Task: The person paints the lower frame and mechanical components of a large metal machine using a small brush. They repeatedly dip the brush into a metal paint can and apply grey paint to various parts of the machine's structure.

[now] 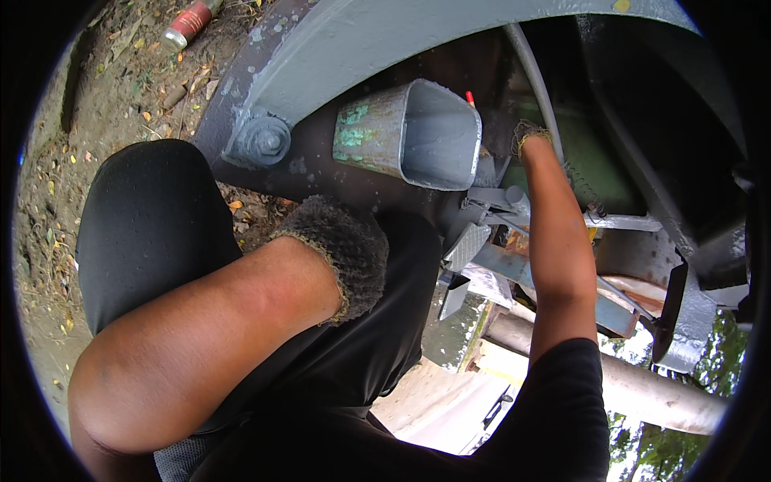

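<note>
My left hand (347, 251), in a dark knit glove, lies at my thigh in dark trousers. Its fingers are hidden, so I cannot see whether they hold anything. My right arm stretches up into the shadow of a grey-painted metal structure (385, 40). There my gloved right hand (522, 135) is next to a curved grey pipe (533, 72), its fingers lost in the dark. Left of it, a hollow grey metal box-shaped piece (369, 136), with green patches of worn paint, faces its open end toward that hand. A small red tip (470, 98) shows beside the opening.
A large round bolt (263, 141) stands out on the metal at left. Metal plates and brackets (470, 245) crowd below the right hand, with a coil spring (582, 189) nearby. A red-labelled can (188, 27) lies on leaf-strewn soil (120, 104).
</note>
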The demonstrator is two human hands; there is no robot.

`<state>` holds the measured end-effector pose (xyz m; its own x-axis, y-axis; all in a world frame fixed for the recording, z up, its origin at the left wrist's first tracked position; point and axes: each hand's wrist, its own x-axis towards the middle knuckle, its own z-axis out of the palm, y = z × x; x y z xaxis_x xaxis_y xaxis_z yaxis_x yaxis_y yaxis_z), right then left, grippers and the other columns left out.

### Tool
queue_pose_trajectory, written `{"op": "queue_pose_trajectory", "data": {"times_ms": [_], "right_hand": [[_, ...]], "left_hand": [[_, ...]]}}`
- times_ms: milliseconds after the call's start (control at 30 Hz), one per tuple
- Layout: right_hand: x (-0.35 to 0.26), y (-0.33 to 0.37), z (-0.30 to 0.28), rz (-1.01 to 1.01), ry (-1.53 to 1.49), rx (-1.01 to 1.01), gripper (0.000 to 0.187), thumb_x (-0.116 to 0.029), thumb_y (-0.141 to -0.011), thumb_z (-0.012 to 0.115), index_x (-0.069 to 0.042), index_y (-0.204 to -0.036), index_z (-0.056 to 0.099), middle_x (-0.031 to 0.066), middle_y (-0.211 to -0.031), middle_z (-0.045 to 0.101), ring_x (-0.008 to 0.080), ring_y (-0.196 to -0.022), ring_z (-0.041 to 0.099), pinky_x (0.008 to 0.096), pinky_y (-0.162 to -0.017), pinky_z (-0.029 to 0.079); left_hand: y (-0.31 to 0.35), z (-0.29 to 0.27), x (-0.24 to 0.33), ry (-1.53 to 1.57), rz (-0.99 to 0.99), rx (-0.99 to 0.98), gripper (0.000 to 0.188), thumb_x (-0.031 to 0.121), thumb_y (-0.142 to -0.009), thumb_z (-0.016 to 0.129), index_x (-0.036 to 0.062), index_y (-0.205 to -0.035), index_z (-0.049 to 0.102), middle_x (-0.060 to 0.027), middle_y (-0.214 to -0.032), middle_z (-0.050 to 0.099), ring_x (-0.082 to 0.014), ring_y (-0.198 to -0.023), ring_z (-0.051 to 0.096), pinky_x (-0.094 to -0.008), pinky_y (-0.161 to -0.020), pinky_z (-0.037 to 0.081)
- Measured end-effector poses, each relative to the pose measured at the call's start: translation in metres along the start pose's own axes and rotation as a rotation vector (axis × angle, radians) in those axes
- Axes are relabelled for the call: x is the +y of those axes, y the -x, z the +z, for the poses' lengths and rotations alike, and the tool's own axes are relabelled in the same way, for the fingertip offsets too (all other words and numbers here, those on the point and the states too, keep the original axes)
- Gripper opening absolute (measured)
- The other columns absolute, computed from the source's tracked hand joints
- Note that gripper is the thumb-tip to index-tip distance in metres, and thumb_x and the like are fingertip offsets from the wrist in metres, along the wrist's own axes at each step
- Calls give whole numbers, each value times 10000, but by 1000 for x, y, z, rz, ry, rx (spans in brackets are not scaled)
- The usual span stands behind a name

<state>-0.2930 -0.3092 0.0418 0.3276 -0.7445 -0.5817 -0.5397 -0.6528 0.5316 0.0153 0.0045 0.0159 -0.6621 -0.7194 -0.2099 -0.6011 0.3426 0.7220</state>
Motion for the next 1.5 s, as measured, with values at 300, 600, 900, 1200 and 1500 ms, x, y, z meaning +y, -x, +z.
{"op": "queue_pose_trajectory", "data": {"times_ms": [300, 600, 900, 1200, 1500], "right_hand": [[-13, 3, -2, -5, 340, 220, 335, -255, -979, 649, -30, -1214, 727, 279, -1184, 733, 412, -1117, 719, 469, -979, 558], [-50, 38, -43, 7, -60, 74, 300, -168, -954, 687, -10, -1207, 710, 298, -1184, 730, 459, -1142, 695, 489, -1002, 548], [-62, 102, -30, 207, -382, 212, 381, -325, -957, 711, 2, -1152, 717, 307, -1109, 729, 494, -1074, 685, 534, -947, 551], [-51, 76, -15, 360, -481, 494, 414, -403, -1008, 667, -4, -1062, 759, 276, -996, 751, 466, -959, 723, 517, -841, 565], [-60, 51, 3, 145, -7, 337, 247, -233, -985, 605, -133, -1201, 673, 145, -1235, 680, 364, -1120, 732, 527, -940, 581]], "left_hand": [[2, 10, -5, 67, 26, 94, 307, 197, -925, 608, 50, -1104, 811, -215, -1154, 763, -377, -1061, 742, -503, -932, 577], [18, 19, -6, -9, 140, 429, 248, 173, -879, 611, 27, -949, 798, -241, -956, 752, -419, -905, 741, -514, -850, 584], [9, -2, -4, 91, 67, 151, 307, 179, -924, 584, 16, -1082, 790, -254, -1118, 753, -436, -1076, 727, -538, -939, 562], [0, 5, -9, 125, 51, 231, 292, 171, -910, 594, 14, -1075, 777, -246, -1101, 744, -408, -1067, 720, -528, -954, 551], [-5, 15, -15, -15, 150, 312, 370, 203, -930, 604, 40, -1235, 735, -245, -1241, 717, -419, -1161, 690, -539, -1030, 525]]}}
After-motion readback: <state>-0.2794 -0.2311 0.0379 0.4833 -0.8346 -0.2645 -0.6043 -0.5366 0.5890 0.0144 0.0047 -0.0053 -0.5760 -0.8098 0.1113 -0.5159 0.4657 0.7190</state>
